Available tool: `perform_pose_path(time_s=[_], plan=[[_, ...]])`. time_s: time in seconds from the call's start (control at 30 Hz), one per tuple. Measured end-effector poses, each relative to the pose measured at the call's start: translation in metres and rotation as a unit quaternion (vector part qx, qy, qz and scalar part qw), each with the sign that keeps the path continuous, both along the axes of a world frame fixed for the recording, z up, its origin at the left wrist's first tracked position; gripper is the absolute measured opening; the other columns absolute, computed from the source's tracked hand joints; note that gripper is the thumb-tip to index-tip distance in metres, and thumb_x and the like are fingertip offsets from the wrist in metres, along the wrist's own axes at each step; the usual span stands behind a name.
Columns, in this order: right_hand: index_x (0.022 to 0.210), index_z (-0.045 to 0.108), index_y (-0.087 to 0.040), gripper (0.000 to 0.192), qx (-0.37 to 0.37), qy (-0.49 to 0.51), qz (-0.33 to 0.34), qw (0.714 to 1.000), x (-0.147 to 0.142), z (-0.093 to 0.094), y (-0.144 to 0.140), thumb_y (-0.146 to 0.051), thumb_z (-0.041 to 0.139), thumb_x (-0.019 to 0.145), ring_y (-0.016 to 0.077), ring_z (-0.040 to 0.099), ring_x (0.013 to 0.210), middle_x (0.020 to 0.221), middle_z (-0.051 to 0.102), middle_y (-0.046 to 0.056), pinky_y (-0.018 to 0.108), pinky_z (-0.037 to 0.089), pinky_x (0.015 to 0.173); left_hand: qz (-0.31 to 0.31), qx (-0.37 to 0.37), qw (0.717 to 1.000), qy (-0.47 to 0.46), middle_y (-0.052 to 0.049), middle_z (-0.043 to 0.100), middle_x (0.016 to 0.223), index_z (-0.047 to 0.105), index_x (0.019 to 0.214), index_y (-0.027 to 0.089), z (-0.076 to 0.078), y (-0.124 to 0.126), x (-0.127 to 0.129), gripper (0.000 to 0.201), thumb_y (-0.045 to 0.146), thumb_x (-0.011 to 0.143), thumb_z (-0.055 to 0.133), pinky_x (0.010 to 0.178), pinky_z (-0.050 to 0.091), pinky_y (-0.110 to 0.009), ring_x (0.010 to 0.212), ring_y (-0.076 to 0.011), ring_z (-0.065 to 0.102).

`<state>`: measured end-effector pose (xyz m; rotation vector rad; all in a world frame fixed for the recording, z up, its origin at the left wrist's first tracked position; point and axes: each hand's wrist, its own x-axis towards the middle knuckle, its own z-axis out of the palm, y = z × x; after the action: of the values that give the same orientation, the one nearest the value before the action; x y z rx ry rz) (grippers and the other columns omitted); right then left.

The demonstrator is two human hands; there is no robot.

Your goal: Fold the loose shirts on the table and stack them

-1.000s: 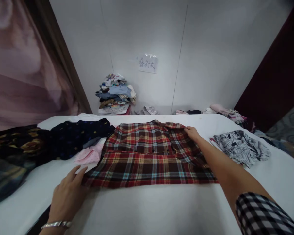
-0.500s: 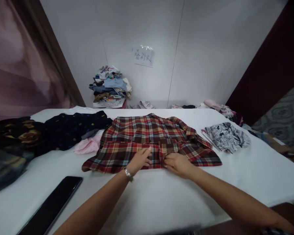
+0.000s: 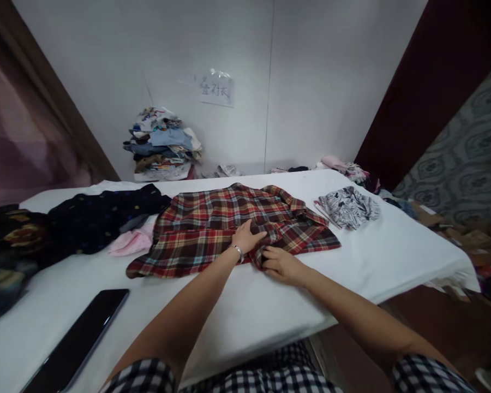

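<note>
A red, brown and yellow plaid shirt (image 3: 196, 243) lies spread on the white table, its collar toward the wall and one sleeve along its right side. My left hand (image 3: 245, 238) rests flat on the shirt's middle, fingers stretched and thumb apart. Just right of it and closer to me, my right hand (image 3: 281, 264) has its fingers curled round the shirt's front placket near the hem. The cloth bunches a little between the two hands. My right fingertips are partly hidden in the fabric.
A black phone (image 3: 79, 338) lies at the near left. Dark garments (image 3: 102, 218) and a pink cloth (image 3: 131, 241) are left of the shirt. A black-and-white folded garment (image 3: 349, 206) sits at right. Behind stand a clothes stack (image 3: 163, 144) and a wall sign (image 3: 216, 90).
My left hand has moved further up the shirt and touches down beside the placket. The right hand keeps its hold on the hem. The camera view has swung right.
</note>
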<state>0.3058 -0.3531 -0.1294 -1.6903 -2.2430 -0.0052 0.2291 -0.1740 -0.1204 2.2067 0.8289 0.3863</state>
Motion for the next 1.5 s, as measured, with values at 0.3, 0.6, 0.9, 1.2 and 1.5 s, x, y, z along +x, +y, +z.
perform_pose_path(time_s=[0.3,0.6,0.9,1.2,1.5], plan=[[0.132,0.050,-0.020,0.051,-0.027,0.015,-0.217,0.976,0.039,-0.016,-0.040,-0.019,0.048,0.082,0.0273,0.038,0.131,0.137,0.050,0.012,0.051,0.026,0.106,0.028,0.096,0.995,-0.022,-0.009,0.067,0.098,0.065,0.084,0.018,0.024,0.007,0.003,0.015,0.029,0.076,0.061,0.091,0.042,-0.038,0.099,-0.0243,0.059],[0.134,0.049,-0.015,0.057,-0.006,-0.003,-0.403,0.915,0.108,-0.019,-0.067,-0.019,0.053,0.076,0.0269,0.039,0.131,0.139,0.047,0.015,0.047,0.028,0.107,0.149,-0.359,0.805,-0.449,0.001,0.063,0.077,0.055,0.082,0.018,0.077,0.066,-0.041,0.019,0.014,0.064,0.060,0.072,0.051,-0.029,0.074,-0.0136,0.061],[0.135,0.049,-0.019,0.058,-0.061,0.183,-0.362,0.912,0.136,-0.008,-0.077,-0.047,0.054,0.084,0.0240,0.052,0.120,0.135,0.053,0.009,0.035,0.042,0.099,0.291,-0.355,0.842,-0.282,0.001,0.059,0.077,0.053,0.091,0.022,0.031,0.059,-0.133,0.030,0.007,0.065,0.054,0.059,0.050,-0.024,0.065,-0.0116,0.060],[0.130,0.054,-0.025,0.048,-0.095,0.016,-0.389,0.916,0.149,0.003,-0.062,-0.023,0.050,0.083,0.0223,0.056,0.113,0.129,0.058,0.005,0.032,0.044,0.093,0.161,-0.226,0.852,-0.443,0.002,0.061,0.076,0.059,0.102,0.017,0.131,0.062,-0.076,0.040,0.011,0.062,0.058,0.067,0.050,-0.024,0.065,-0.0091,0.059],[0.126,0.059,-0.021,0.048,-0.065,-0.053,-0.422,0.903,0.140,-0.014,-0.076,-0.013,0.044,0.081,0.0229,0.054,0.114,0.123,0.062,0.007,0.029,0.044,0.090,0.279,0.001,0.959,-0.059,-0.003,0.064,0.069,0.063,0.085,0.019,0.018,0.078,-0.164,0.024,0.017,0.062,0.056,0.073,0.049,-0.034,0.070,-0.0205,0.062]])
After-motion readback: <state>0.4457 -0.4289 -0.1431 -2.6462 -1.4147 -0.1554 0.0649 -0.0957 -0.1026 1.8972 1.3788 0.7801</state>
